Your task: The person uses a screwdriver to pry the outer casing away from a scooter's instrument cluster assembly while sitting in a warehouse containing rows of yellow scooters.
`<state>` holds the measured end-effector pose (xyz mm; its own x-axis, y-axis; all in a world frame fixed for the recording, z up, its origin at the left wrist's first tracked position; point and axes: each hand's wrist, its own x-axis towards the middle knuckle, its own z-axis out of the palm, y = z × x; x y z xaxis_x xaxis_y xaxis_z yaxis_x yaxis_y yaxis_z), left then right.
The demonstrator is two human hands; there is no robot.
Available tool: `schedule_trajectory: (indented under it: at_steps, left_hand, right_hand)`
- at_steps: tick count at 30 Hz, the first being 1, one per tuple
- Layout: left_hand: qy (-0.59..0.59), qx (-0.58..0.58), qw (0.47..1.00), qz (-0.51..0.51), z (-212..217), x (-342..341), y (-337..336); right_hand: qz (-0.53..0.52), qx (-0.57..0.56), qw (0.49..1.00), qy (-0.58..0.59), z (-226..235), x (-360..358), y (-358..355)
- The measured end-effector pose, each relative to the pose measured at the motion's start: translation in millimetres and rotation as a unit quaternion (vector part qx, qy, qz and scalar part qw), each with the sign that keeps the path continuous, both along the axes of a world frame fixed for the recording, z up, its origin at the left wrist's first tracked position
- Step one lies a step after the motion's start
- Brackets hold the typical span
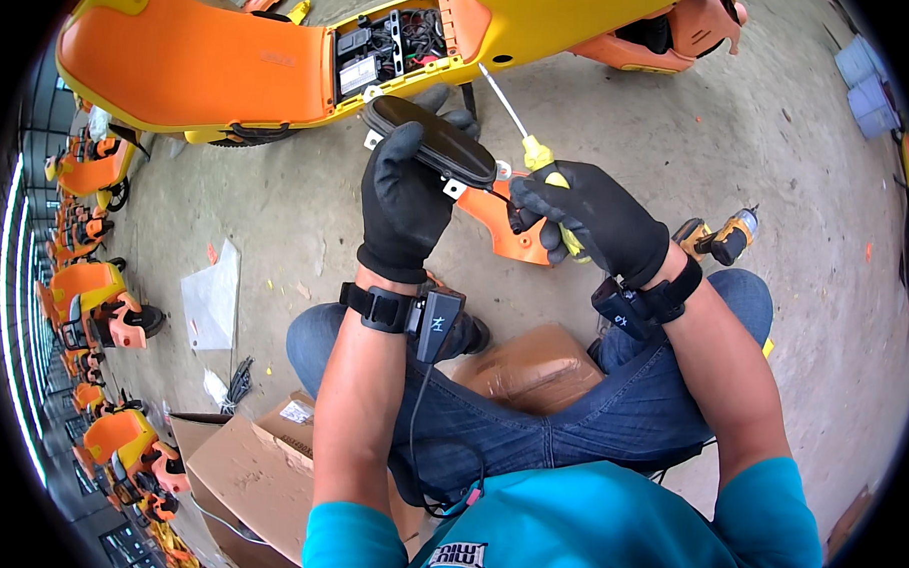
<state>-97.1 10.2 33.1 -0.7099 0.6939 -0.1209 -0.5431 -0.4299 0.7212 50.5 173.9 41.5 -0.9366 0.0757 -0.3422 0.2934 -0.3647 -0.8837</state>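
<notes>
Gloved in black, my left hand (404, 211) grips an oval, glossy black panel, like a display or lamp unit (440, 142), with small white mounting tabs along its rim. It is tilted, in front of the scooter. My right hand (607, 219) is closed around a screwdriver (537, 153) with a yellow handle, its shaft pointing up and left toward the scooter body. The right fingertips are also at a short black cable end (520, 218) beside the panel; whether they pinch it is hard to see. Behind the hands lies an orange plastic piece (518, 244).
A yellow and orange scooter (197, 63) stands across the far side, its compartment (391, 54) uncovered, wiring inside. A cordless drill (725, 238) is on the floor at right. Cardboard boxes (243, 487) sit lower left; a brown carton (532, 366) lies between my legs. More scooters (90, 297) line the left.
</notes>
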Motion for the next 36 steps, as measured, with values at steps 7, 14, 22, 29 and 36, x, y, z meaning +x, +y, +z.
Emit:
schedule_trajectory:
  at_steps: [7, 14, 22, 29, 36]
  left_hand:
    - [-0.056, 0.022, 0.996, -0.060, -4.6, 0.6, -0.2]
    - [0.062, -0.036, 0.995, -0.069, -9.5, 11.5, 4.3]
    - [0.151, -0.340, 0.916, -0.147, 14.3, 7.7, 3.7]
    - [0.056, -0.098, 0.985, -0.132, 5.1, 18.4, 1.6]
    - [0.070, -0.031, 0.989, -0.127, 21.4, 25.2, 0.5]
  right_hand:
    - [0.015, -0.035, 0.999, -0.018, 4.6, -3.1, -4.8]
    - [0.008, -0.065, 0.998, 0.017, 0.9, -3.4, -5.3]
    - [-0.080, 0.084, 0.991, 0.065, -4.2, -5.7, -0.6]
    - [-0.044, 0.086, 0.994, 0.058, -2.4, -6.7, -1.6]
    - [-0.004, 0.089, 0.994, 0.061, 10.9, -3.2, 4.9]
